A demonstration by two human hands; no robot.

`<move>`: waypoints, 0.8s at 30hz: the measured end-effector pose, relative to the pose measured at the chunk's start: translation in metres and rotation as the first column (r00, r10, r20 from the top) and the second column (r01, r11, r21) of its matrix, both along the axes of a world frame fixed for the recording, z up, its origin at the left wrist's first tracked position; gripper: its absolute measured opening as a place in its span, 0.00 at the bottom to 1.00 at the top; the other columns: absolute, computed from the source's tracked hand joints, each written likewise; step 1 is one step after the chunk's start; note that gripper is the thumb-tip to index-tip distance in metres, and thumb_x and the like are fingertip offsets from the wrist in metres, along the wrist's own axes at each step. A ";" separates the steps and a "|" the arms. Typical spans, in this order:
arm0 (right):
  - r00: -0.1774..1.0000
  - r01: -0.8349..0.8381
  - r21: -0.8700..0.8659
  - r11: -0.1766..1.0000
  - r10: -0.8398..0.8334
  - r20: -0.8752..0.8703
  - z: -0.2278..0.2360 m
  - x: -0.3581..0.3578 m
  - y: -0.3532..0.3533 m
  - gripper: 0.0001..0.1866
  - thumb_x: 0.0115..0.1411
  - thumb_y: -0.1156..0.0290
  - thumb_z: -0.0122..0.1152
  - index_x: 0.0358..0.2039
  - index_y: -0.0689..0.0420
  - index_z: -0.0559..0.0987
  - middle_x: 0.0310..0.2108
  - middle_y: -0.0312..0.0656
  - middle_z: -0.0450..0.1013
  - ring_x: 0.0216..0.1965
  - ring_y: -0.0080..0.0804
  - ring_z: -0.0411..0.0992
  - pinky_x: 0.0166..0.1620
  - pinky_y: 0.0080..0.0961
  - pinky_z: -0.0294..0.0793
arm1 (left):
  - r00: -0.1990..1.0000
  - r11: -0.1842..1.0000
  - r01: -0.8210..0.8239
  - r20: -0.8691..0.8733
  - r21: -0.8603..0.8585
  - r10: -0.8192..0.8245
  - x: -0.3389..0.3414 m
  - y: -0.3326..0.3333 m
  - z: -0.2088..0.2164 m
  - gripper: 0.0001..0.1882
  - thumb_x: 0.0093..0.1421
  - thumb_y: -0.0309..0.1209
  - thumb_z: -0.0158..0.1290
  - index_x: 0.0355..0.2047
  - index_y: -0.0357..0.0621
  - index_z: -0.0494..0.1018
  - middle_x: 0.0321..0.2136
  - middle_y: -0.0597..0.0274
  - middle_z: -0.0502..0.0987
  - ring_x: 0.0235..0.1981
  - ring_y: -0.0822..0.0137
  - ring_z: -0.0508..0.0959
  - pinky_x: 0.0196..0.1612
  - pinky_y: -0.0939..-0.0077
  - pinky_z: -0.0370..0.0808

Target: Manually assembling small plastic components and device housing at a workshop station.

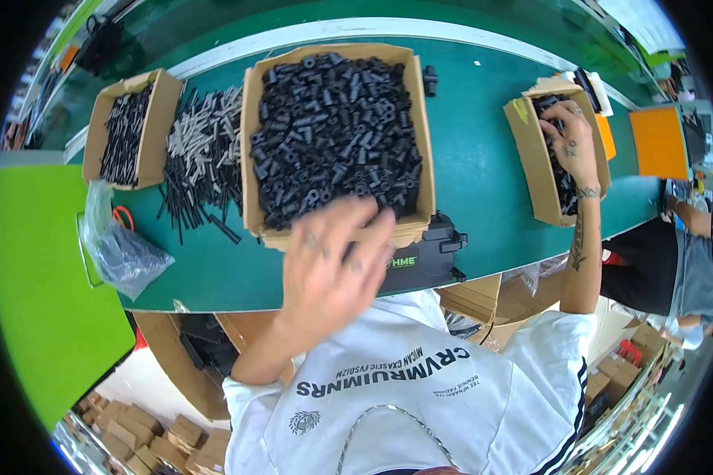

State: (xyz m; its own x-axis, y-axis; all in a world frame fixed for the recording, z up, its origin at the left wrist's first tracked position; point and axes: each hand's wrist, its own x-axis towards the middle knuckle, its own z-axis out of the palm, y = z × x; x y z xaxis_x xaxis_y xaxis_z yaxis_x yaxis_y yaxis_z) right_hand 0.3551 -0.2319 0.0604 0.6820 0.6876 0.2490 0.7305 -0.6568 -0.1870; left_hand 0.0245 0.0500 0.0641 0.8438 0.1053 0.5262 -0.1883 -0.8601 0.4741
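Observation:
My left hand [333, 257], smeared by motion, is over the near edge of a large cardboard box [424, 150]. That box is heaped with short black tubular plastic parts [337, 127]. Whether the left fingers hold anything does not show. Off to the right, my right hand [572, 142] reaches into a narrow cardboard box [531, 170] of black parts [565, 190]. Its fingers are bent and closed among these parts; what they grip is hidden.
A black case [420, 265] lies before the large box. Leftward are loose grey and black rods [202, 134], a box of thin rods [150, 150] and a plastic bag [127, 253]. One black part [430, 81] lies behind the large box's right side. A person [650, 257] stands far right.

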 end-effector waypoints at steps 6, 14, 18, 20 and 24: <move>0.985 -0.019 0.096 0.995 0.035 -0.168 0.005 -0.012 0.008 0.10 0.54 0.80 0.65 0.39 0.62 0.79 0.42 0.46 0.72 0.35 0.44 0.74 0.36 0.32 0.74 | 0.954 0.981 -0.172 -0.232 0.091 0.189 0.040 0.032 -0.010 0.15 0.53 0.28 0.62 0.42 0.40 0.79 0.39 0.57 0.72 0.40 0.56 0.73 0.41 0.63 0.67; 0.983 0.153 0.202 0.968 -0.128 -0.131 0.008 -0.027 -0.006 0.12 0.61 0.79 0.60 0.46 0.65 0.76 0.44 0.48 0.77 0.40 0.37 0.79 0.46 0.27 0.78 | 0.989 0.948 -0.145 -0.044 -0.285 0.138 0.031 0.023 -0.016 0.10 0.48 0.20 0.63 0.33 0.39 0.80 0.37 0.57 0.79 0.37 0.58 0.80 0.39 0.67 0.76; 0.904 0.339 0.442 0.831 -0.159 -0.396 0.043 -0.121 0.026 0.09 0.59 0.78 0.64 0.41 0.65 0.80 0.38 0.48 0.79 0.36 0.30 0.79 0.41 0.23 0.77 | 0.981 0.835 -0.148 0.031 -0.530 0.193 0.018 0.015 -0.009 0.10 0.46 0.12 0.61 0.30 0.35 0.78 0.30 0.55 0.83 0.29 0.64 0.84 0.33 0.77 0.80; 0.915 0.072 0.531 0.844 0.156 -0.372 0.046 -0.178 0.061 0.09 0.53 0.79 0.69 0.36 0.64 0.82 0.35 0.47 0.80 0.34 0.30 0.79 0.37 0.23 0.77 | 0.975 0.845 -0.128 0.088 -0.519 0.202 0.017 0.013 -0.015 0.09 0.45 0.12 0.62 0.28 0.33 0.78 0.29 0.54 0.83 0.29 0.67 0.84 0.33 0.79 0.80; 0.843 -0.104 0.655 0.749 0.415 -0.341 0.024 -0.225 0.117 0.17 0.44 0.82 0.74 0.37 0.63 0.84 0.34 0.46 0.81 0.31 0.36 0.79 0.34 0.26 0.77 | 0.957 0.747 -0.140 0.106 -0.650 0.271 0.013 0.000 -0.022 0.10 0.44 0.12 0.64 0.26 0.33 0.78 0.29 0.50 0.83 0.30 0.65 0.85 0.34 0.79 0.80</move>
